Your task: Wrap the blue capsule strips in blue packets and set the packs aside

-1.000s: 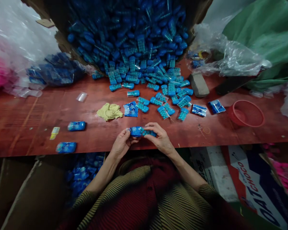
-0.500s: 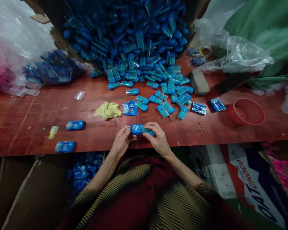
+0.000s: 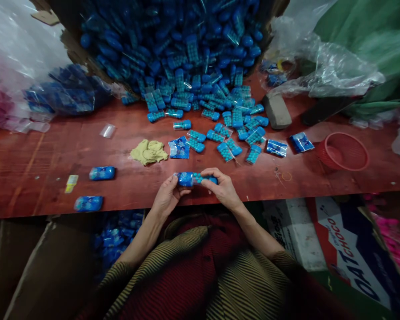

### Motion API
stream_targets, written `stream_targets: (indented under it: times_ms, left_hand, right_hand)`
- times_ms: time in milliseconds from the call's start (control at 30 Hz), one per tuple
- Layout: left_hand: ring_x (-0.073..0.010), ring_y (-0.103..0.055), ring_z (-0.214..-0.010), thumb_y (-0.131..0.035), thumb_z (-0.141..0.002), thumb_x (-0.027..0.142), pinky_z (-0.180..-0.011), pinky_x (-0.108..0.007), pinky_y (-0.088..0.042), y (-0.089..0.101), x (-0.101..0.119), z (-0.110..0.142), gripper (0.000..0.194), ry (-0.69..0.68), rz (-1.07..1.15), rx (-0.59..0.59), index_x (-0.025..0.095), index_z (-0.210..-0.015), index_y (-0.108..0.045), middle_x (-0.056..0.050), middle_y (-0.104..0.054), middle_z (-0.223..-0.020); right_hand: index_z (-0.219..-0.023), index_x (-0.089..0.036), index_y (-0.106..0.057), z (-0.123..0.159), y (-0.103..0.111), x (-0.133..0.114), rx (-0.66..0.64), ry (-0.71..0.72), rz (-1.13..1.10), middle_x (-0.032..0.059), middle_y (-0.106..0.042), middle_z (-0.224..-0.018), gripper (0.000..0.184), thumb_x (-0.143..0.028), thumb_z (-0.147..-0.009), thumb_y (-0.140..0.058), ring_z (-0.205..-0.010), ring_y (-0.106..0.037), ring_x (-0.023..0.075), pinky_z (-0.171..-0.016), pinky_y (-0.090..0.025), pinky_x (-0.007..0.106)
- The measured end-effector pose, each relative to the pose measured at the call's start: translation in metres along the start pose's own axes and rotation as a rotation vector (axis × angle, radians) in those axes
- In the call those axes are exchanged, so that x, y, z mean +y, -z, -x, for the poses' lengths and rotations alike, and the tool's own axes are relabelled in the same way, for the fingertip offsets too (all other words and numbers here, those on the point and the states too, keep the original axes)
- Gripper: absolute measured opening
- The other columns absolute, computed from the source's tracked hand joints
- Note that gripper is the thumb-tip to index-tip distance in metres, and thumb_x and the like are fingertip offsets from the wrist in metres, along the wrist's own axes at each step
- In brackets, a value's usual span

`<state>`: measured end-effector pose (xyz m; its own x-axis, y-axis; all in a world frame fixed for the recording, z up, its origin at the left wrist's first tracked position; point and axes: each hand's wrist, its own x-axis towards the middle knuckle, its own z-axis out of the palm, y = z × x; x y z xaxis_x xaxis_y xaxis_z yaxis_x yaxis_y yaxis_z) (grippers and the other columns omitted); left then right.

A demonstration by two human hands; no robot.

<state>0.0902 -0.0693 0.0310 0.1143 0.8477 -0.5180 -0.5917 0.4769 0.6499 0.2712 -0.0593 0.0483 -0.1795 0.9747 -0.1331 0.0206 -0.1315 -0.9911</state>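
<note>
Near the table's front edge, my left hand (image 3: pixel 168 193) pinches a blue printed wrapper sleeve (image 3: pixel 185 178) between thumb and fingers. My right hand (image 3: pixel 224 189) grips a small clear bottle of turquoise candy balls (image 3: pixel 198 178) around its blue-capped end. Sleeve and bottle lie end to end, in line; whether the bottle's tip sits inside the sleeve I cannot tell. Two wrapped bottles, one upper (image 3: pixel 102 173) and one lower (image 3: pixel 88 203), rest on the table to the left. A flat blue wrapper (image 3: pixel 179 147) lies just beyond my hands.
Loose candy bottles (image 3: pixel 226 151) spill from a large carton (image 3: pixel 68 46) at the back. A yellow-green cloth (image 3: pixel 149 152) lies left of centre. Rightward are stacks of blue wrappers (image 3: pixel 301 142), a grey block (image 3: pixel 277 112) and a red plastic basket (image 3: pixel 343 152).
My hands are slightly farther apart, and more of the bottle shows between them. The bottle, tilted before, now lines up with the sleeve. The whole view has shifted a little.
</note>
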Motion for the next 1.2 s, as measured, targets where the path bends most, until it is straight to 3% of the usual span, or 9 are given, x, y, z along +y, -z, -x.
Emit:
stream_targets:
  times_ms: [167, 367, 433, 533, 600, 767, 900, 1067, 1200]
  left_hand:
    - [-0.0163, -0.068, -0.062, -0.066, -0.077, 0.025, -0.055, -0.025, -0.058, 0.004, 0.001, -0.001, 0.015, 0.013, 0.044, 0.02, 0.013, -0.084, -0.061, -0.004, -0.071, -0.073]
    - [-0.0163, -0.068, -0.063, -0.068, -0.075, 0.029, -0.056, -0.025, -0.057, -0.003, -0.001, 0.002, 0.021, 0.001, -0.001, 0.015, 0.012, -0.085, -0.061, -0.006, -0.07, -0.075]
    - [-0.0145, -0.066, -0.062, -0.068, -0.075, 0.03, -0.055, -0.024, -0.056, -0.005, -0.002, 0.003, 0.019, -0.019, 0.001, 0.022, 0.013, -0.082, -0.06, -0.004, -0.069, -0.072]
    - [-0.0156, -0.067, -0.061, -0.07, -0.073, 0.031, -0.053, -0.023, -0.055, -0.005, -0.002, 0.003, 0.021, -0.032, 0.003, 0.038, 0.014, -0.077, -0.057, -0.002, -0.068, -0.067]
    - [-0.0162, -0.067, -0.06, -0.071, -0.072, 0.031, -0.053, -0.023, -0.056, -0.004, -0.001, 0.003, 0.022, -0.024, 0.006, 0.039, 0.014, -0.077, -0.057, -0.003, -0.068, -0.067]
    - [-0.0132, -0.065, -0.057, -0.067, -0.076, 0.026, -0.053, -0.023, -0.056, -0.004, -0.002, 0.002, 0.015, -0.009, 0.033, 0.047, 0.015, -0.08, -0.057, -0.001, -0.068, -0.067]
    - [-0.0154, -0.067, -0.059, -0.063, -0.08, 0.027, -0.054, -0.024, -0.057, -0.006, -0.004, 0.004, 0.014, 0.002, 0.008, 0.043, 0.014, -0.082, -0.057, -0.004, -0.069, -0.067]
    - [-0.0165, -0.068, -0.061, -0.062, -0.08, 0.026, -0.053, -0.024, -0.057, -0.008, -0.006, 0.004, 0.013, 0.004, 0.046, 0.069, 0.014, -0.084, -0.058, -0.004, -0.069, -0.069]
    - [-0.0161, -0.068, -0.062, -0.063, -0.079, 0.025, -0.054, -0.024, -0.056, -0.01, -0.006, 0.002, 0.012, 0.015, 0.083, 0.073, 0.015, -0.084, -0.058, -0.003, -0.07, -0.071]
  right_hand:
    - [-0.088, -0.019, -0.065, 0.005, 0.006, -0.001, -0.049, -0.061, -0.026, -0.0009, -0.06, -0.082, 0.018, -0.033, -0.079, -0.061, -0.05, -0.046, 0.0047, -0.046, -0.04, 0.018]
    - [-0.115, -0.024, -0.06, 0.006, 0.005, -0.011, -0.377, -0.15, 0.032, -0.0005, -0.062, -0.086, 0.034, -0.029, -0.082, -0.058, -0.048, -0.043, 0.0034, -0.041, -0.034, 0.016]
    - [-0.112, -0.022, -0.062, 0.004, 0.002, -0.011, -0.44, -0.133, 0.042, -0.0009, -0.062, -0.082, 0.031, -0.027, -0.083, -0.056, -0.048, -0.042, 0.0032, -0.043, -0.034, 0.016]
    - [-0.092, -0.017, -0.068, 0.003, 0.003, -0.01, -0.553, -0.125, 0.059, -0.0018, -0.06, -0.07, 0.02, -0.03, -0.083, -0.056, -0.047, -0.041, 0.0038, -0.043, -0.032, 0.016]
    - [-0.085, -0.016, -0.067, 0.004, 0.006, -0.011, -0.504, -0.137, 0.043, -0.0026, -0.057, -0.066, 0.021, -0.033, -0.084, -0.055, -0.047, -0.041, 0.0042, -0.042, -0.031, 0.016]
    - [-0.1, -0.02, -0.061, 0.003, 0.009, -0.012, -0.156, -0.025, -0.027, -0.002, -0.057, -0.081, 0.019, -0.028, -0.085, -0.053, -0.052, -0.047, 0.0046, -0.051, -0.041, 0.019]
    - [-0.101, -0.021, -0.06, 0.002, 0.007, -0.01, -0.088, 0.115, 0.042, 0.0027, -0.056, -0.103, 0.019, -0.024, -0.085, -0.053, -0.065, -0.053, 0.0073, -0.061, -0.047, 0.022]
    - [-0.098, -0.021, -0.062, 0.002, 0.003, -0.008, -0.056, 0.305, 0.171, 0.0056, -0.057, -0.105, 0.016, -0.019, -0.086, -0.052, -0.103, -0.055, 0.0166, -0.093, -0.044, 0.033]
    - [-0.098, -0.021, -0.064, 0.003, 0.002, -0.006, -0.065, 0.345, 0.201, 0.0068, -0.057, -0.109, 0.018, -0.017, -0.085, -0.053, -0.105, -0.056, 0.0166, -0.095, -0.043, 0.034]
